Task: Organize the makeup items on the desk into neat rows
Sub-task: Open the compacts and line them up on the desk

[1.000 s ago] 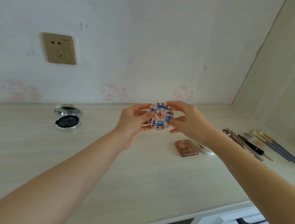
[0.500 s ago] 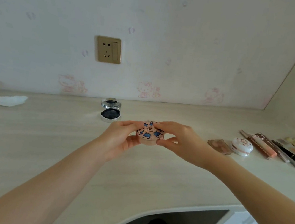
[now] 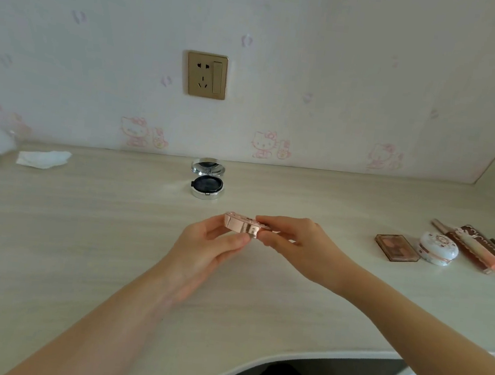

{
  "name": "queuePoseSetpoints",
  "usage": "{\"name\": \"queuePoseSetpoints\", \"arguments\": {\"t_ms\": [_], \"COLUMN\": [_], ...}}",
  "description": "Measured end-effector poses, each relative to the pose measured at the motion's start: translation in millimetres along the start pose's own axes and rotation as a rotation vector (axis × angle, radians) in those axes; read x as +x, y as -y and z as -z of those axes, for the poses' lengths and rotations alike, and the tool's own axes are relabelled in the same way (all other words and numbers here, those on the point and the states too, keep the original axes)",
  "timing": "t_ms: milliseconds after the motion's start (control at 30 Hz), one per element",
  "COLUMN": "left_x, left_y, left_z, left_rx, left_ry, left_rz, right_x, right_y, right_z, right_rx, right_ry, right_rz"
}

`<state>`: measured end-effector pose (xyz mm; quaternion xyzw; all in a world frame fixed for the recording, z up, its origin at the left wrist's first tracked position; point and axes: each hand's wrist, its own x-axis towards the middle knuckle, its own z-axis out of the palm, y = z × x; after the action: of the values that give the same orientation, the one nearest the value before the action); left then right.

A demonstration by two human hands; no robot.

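I hold the round compact (image 3: 243,225) flat, just above the middle of the desk (image 3: 77,244), pinched between my left hand (image 3: 208,244) and right hand (image 3: 298,246). Its rim is shiny rose-gold and its patterned lid faces up, nearly edge-on. An open black cushion compact (image 3: 208,182) sits behind it.

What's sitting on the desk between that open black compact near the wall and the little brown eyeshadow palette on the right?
Nothing: in the head view, only bare desk lies between the open compact and the brown palette.
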<state>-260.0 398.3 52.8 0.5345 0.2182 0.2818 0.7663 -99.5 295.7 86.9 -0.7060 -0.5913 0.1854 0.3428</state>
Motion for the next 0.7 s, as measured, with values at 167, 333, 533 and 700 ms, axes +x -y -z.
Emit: {"name": "queuePoseSetpoints", "arguments": {"t_ms": [167,333,533,700], "left_x": [-2.8,-3.6,-4.9,-5.2], "left_y": [5.9,4.3,5.9,7.7], "left_z": [6.1,10.8,12.0,10.6], "left_rx": [-0.017,-0.056,-0.111,-0.023], "left_ry": [0.041,0.043,0.054,0.067], "left_rz": [-0.023,-0.027,0.011,-0.018], "right_x": [1.2,4.0,3.3,6.3], "right_y": [-0.4,-1.8,-0.3,7.6], "right_z": [-2.7,-2.5,0.3,4.9], "right_rx": [-0.112,-0.162,-0.214,-0.240], "right_ry": [0.024,0.037,0.129,0.229], "right_rz": [0.019,0.036,0.024,0.025]}}
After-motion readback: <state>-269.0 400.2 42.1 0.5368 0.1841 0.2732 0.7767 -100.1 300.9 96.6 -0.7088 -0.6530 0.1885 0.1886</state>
